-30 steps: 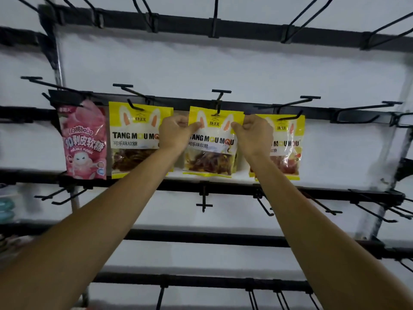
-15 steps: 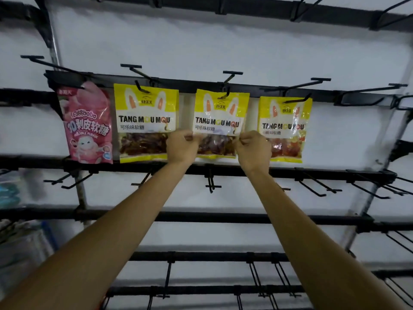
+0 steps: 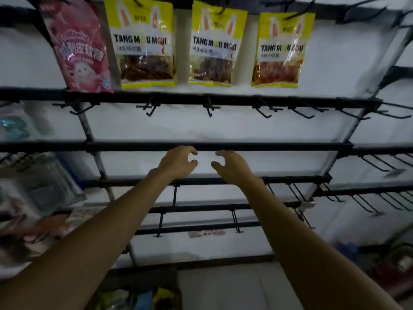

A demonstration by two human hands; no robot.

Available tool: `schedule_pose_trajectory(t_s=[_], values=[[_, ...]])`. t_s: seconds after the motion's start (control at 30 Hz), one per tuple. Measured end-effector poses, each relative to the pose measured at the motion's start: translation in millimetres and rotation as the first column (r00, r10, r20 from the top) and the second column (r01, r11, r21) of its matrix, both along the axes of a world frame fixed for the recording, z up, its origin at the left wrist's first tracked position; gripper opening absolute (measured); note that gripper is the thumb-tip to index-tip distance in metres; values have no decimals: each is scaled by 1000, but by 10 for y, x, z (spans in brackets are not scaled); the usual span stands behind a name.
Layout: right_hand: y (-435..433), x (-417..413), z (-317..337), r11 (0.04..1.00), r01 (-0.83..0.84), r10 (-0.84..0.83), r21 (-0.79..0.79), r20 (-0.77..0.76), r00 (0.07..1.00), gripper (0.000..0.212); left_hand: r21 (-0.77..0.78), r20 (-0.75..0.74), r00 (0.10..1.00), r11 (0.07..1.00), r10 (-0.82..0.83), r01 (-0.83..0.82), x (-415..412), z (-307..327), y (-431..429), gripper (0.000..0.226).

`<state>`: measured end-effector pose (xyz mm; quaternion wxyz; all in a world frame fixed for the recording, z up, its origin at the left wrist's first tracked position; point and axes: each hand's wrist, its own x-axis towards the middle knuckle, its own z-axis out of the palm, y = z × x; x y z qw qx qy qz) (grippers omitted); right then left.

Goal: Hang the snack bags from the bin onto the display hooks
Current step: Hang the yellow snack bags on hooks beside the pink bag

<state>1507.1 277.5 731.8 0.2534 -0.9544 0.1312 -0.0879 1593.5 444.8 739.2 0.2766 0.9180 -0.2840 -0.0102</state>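
L hand (image 3: 178,163), R hand (image 3: 232,166) empty, loosely curled, below hung bags (image 3: 214,45).

**Glossy plastic on dull black metal**

The pink bag (image 3: 78,48) is shiny plastic film, and pale streaks of light lie on its creases. The left yellow bag (image 3: 143,41), middle yellow bag (image 3: 215,45) and right yellow bag (image 3: 279,50) are glossy printed plastic, each with a clear, see-through panel low down. The hooks (image 3: 209,107) look like thin black metal wire. The rack bars (image 3: 223,146) look like black-painted metal, smooth and dull. The wall (image 3: 245,128) behind is white and matt.
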Motion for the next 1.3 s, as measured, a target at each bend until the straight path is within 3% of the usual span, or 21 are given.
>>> schedule_pose_trajectory(t_s=[0.27, 0.47, 0.6, 0.73, 0.87, 1.03, 1.13, 1.3], values=[[755, -709, -1043, 985, -174, 171, 2, -199, 965, 52, 265, -79, 996, 964, 44, -22, -966, -974, 759, 44], [1463, -1115, -1724, 953, -297, 297, 59, -370, 880, 58, 427, -179, 976, 904, 122, -34, -1564, -1610, 1473, 52], [1879, -1177, -2004, 930, -357, 359, 84, -405, 841, 57, 470, -150, 979, 881, 141, -55, -1756, -1861, 1926, 42], [2280, -1133, -2363, 893, -436, 432, 115, -494, 755, 60, 455, -230, 942, 883, 243, -116, -1961, -2222, 2448, 44], [2687, -1020, -2796, 864, -471, 484, 179, -553, 678, 65, 404, -368, 873, 901, 320, -160, -2050, -2732, 2890, 26], [3125, -813, -3457, 873, -418, 477, 250, -615, 628, 60, 359, -549, 750, 914, 370, -188, -1926, -3482, 3307, 37], [3306, -604, -3804, 863, -418, 494, 283, -640, 589, 53, 377, -595, 692, 902, 409, -209, -1765, -3857, 3529, 42], [3492, -157, -4232, 868, -408, 491, 285, -622, 610, 45, 443, -616, 641, 875, 457, -198, -1352, -4292, 3719, 51]])
